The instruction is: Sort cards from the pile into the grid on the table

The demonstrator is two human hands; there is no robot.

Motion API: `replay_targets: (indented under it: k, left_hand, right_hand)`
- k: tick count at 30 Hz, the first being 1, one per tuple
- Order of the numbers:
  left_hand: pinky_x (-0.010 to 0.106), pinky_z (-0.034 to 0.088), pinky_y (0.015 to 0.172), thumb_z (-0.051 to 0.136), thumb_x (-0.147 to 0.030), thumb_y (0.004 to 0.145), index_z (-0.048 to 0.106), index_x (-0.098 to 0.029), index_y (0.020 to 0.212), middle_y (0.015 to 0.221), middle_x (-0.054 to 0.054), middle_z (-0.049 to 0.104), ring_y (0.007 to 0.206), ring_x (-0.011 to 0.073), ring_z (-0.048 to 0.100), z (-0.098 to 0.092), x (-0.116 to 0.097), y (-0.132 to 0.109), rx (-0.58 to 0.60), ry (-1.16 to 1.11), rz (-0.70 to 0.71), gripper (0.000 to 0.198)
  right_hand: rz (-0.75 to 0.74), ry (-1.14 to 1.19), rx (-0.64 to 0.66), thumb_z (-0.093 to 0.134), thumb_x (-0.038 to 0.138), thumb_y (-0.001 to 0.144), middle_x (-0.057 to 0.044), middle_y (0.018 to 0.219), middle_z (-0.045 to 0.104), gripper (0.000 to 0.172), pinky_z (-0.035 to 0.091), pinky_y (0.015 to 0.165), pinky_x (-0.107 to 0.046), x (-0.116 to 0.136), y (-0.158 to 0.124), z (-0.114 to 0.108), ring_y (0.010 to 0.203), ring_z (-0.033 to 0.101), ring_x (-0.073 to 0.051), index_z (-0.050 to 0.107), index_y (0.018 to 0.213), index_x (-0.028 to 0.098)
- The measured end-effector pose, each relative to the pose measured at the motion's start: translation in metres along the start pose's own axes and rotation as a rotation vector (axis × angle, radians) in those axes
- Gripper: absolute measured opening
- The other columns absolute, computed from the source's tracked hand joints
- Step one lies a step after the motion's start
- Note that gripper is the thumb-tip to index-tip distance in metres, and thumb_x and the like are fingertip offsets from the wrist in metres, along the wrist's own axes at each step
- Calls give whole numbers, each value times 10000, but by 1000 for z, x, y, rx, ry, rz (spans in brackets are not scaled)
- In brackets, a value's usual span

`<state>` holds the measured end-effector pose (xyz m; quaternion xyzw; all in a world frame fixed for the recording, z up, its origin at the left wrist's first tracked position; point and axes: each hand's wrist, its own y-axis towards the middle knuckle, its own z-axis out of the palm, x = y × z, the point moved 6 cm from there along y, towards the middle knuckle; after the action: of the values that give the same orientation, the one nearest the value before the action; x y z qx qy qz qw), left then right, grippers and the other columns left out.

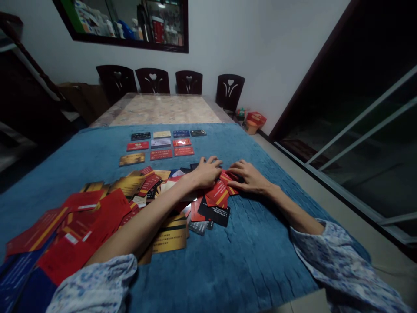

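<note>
A loose heap of bank-card-sized cards, mostly red cards [217,194], black cards [215,213] and gold cards [171,234], spreads over a blue cloth [247,252]. My left hand [210,170] lies across the heap's right part, fingers spread, their tips partly hidden. Close beside it, my right hand [249,177] touches red cards at the heap's right edge, thumb and fingers apart. Larger red card folders [94,226] and blue ones [22,274] lie under and left of my left forearm. Beyond the heap, neat card stacks [161,154] stand in three rows.
The cloth covers the near part of a marble-patterned table [163,108]. Several dark chairs [189,82] line its far end. On the floor at the right are a red box [256,118] and an orange container [251,127], near a dark glass door [368,130].
</note>
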<state>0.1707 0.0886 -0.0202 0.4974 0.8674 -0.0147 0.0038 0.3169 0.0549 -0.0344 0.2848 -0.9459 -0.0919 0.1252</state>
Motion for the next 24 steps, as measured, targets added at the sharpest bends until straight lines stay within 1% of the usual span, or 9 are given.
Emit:
replay_targets:
  k: [2, 4, 6, 8, 11, 14, 18, 20, 24]
  left_hand:
    - [647, 368, 1084, 521, -98, 879, 641, -192, 1315, 1597, 153, 451, 1469, 385, 324, 1, -1, 1, 1, -24, 20, 462]
    - [619, 383, 1070, 513, -72, 869, 606, -213, 1357, 1560, 133, 509, 1455, 358, 356, 3, 0, 2, 24, -65, 33, 517]
    - [589, 394, 1053, 510, -64, 870, 591, -232, 1372, 1511, 117, 564, 1435, 342, 384, 5, 2, 3, 36, -91, 41, 535]
    - [560, 393, 1040, 513, -76, 883, 605, -236, 1348, 1475, 113, 594, 1415, 335, 402, 6, 4, 3, 26, -87, 45, 501]
    - [522, 385, 1022, 517, -106, 900, 643, -229, 1271, 1387, 117, 643, 1374, 321, 430, 7, 6, 4, 16, -66, 59, 411]
    - [500, 383, 996, 529, -131, 890, 682, -200, 1144, 1292, 133, 667, 1335, 320, 446, 5, 7, 3, 11, -63, 65, 304]
    - [480, 385, 979, 537, -140, 864, 692, -179, 994, 1198, 139, 680, 1287, 312, 469, 1, 10, 1, 23, -68, 40, 206]
    - [477, 384, 986, 524, -125, 857, 691, -178, 962, 1171, 133, 688, 1279, 303, 475, -2, 13, 2, 29, -83, 15, 204]
    - [494, 383, 1021, 492, -59, 820, 706, -192, 982, 1104, 107, 708, 1288, 290, 482, -6, 20, 3, 18, -149, -32, 300]
  right_hand:
    - [-21, 22, 17, 559, 626, 957, -166, 1216, 668, 564, 459, 935, -484, 1, -1, 0, 1080, 549, -298, 700, 1308, 207]
    - [-44, 45, 23, 557, 647, 950, -161, 1223, 661, 600, 469, 946, -500, 1, -1, 0, 1076, 551, -299, 674, 1358, 222]
    - [-67, 69, 11, 542, 646, 958, -155, 1216, 662, 597, 478, 952, -512, 0, -1, 0, 1064, 556, -296, 668, 1371, 234]
    - [-94, 90, -11, 527, 611, 977, -154, 1207, 667, 558, 484, 958, -516, -1, 0, 1, 1059, 563, -291, 676, 1361, 234]
    - [-131, 110, -56, 532, 535, 996, -150, 1202, 681, 482, 488, 968, -505, -1, -1, 2, 1066, 573, -280, 695, 1330, 228]
    - [-143, 101, -101, 547, 480, 1000, -136, 1182, 710, 407, 500, 947, -490, 0, -1, 0, 1048, 584, -271, 725, 1273, 237]
    - [-162, 63, -178, 555, 452, 1002, -120, 1080, 758, 340, 511, 889, -474, 2, -2, -4, 970, 601, -261, 774, 1139, 231]
    - [-156, 54, -225, 539, 430, 1016, -113, 1015, 773, 332, 514, 865, -457, 2, -3, -7, 937, 607, -255, 784, 1093, 220]
    - [-109, 28, -301, 492, 387, 1046, -108, 917, 779, 349, 521, 823, -430, -2, -3, -8, 906, 614, -250, 790, 1051, 206]
